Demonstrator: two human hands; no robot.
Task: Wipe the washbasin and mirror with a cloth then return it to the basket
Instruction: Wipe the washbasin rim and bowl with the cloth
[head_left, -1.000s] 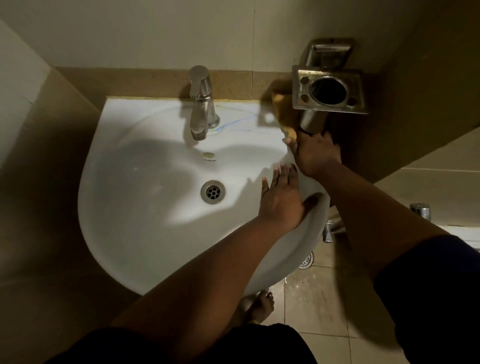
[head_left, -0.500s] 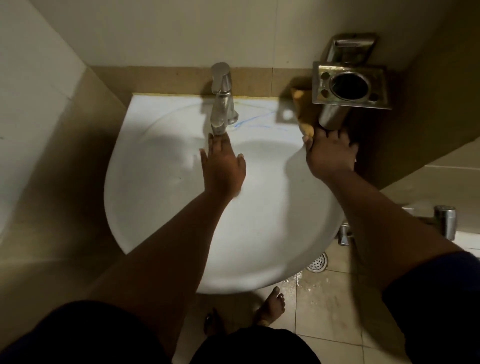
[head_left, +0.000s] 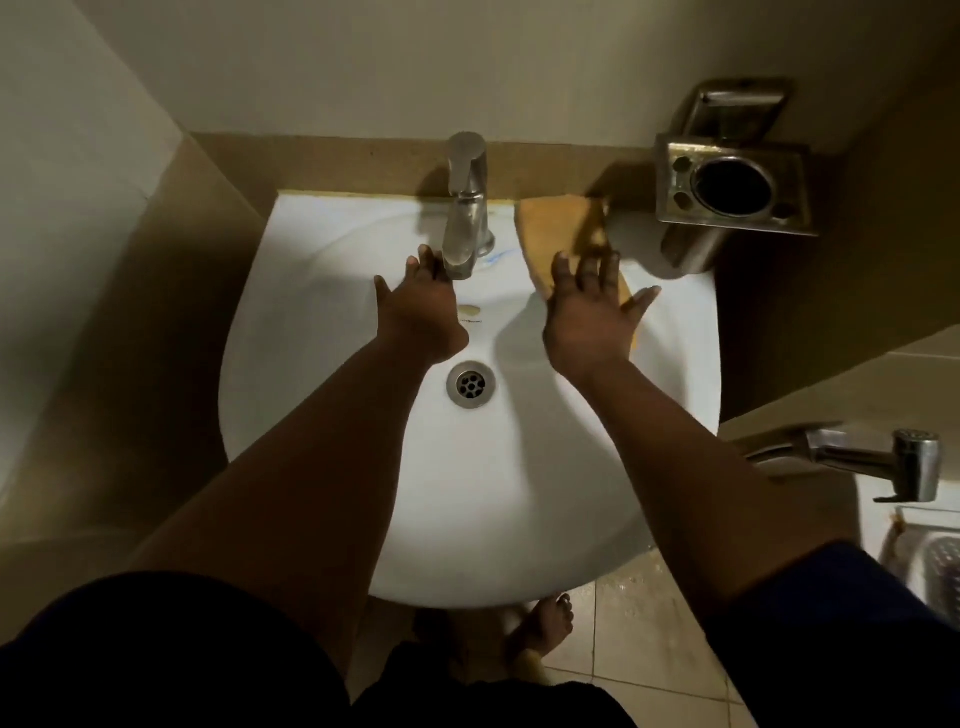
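The soft orange-yellow cloth (head_left: 553, 228) lies upper centre-right of the frame, draped over the back ledge of the white ceramic washbasin (head_left: 322, 312), just right of the brushed-steel tap (head_left: 466, 208) and left of the wall-mounted steel tumbler holder (head_left: 732, 187); its far corner looks lifted and blurred, so how it lies there cannot be told exactly. The right hand (head_left: 592, 312) is spread flat, fingers straight and apart, over the near edge of the cloth; whether it presses down or hovers just above is unclear. The left hand (head_left: 421, 312) reaches toward the tap spout, fingers loosely extended and holding nothing; whether they touch the metal is hidden.

The cloth should handle as light, limp and probably damp; it will fold and bunch rather than keep shape, and may slide easily on the glazed ceramic. A flat palm suits wiping; for lifting, gathering a fold near its middle would likely be surest. No basket or mirror is in view.
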